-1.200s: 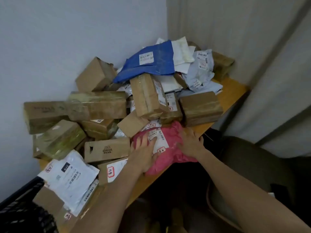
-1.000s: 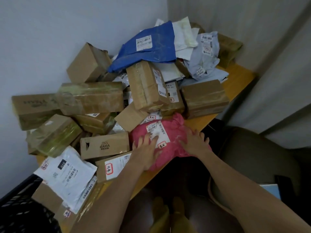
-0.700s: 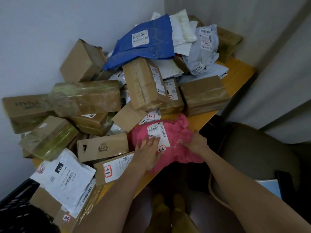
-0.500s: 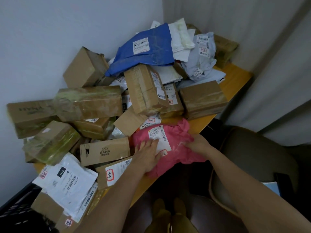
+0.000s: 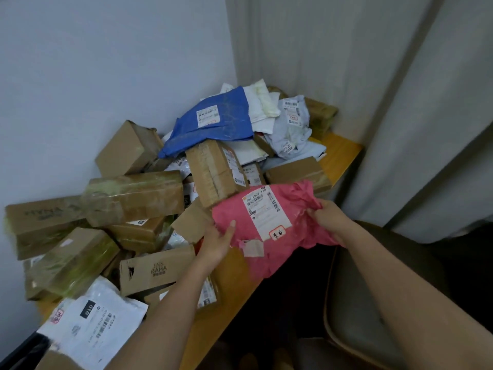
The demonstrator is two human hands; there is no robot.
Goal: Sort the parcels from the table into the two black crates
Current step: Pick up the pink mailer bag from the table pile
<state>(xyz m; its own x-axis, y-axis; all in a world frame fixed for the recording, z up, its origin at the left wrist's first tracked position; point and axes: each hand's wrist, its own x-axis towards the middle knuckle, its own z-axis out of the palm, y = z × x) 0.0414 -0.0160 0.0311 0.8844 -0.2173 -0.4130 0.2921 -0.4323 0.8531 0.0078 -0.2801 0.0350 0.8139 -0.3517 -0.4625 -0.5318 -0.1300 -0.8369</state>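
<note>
A pink soft parcel (image 5: 290, 236) with a white shipping label is lifted off the wooden table (image 5: 338, 153), its label side tilted toward me. My left hand (image 5: 217, 240) holds its left edge, thumb on the front and fingers behind. My right hand (image 5: 326, 216) grips the crumpled right end. On the table lies a heap of parcels: brown taped boxes (image 5: 133, 196), a blue mailer (image 5: 213, 121), white and grey bags (image 5: 290, 124). One corner of a black crate (image 5: 20, 352) shows at the bottom left.
A white OTO mailer (image 5: 90, 324) and a brown BAHA box (image 5: 157, 271) lie near the table's front edge under my left arm. A padded chair (image 5: 354, 316) stands to the right below the table. Walls close in behind and a curtain hangs at right.
Both hands, earlier resting on the pink parcel on the table, have taken hold of it and raised it up and to the right, label toward me.
</note>
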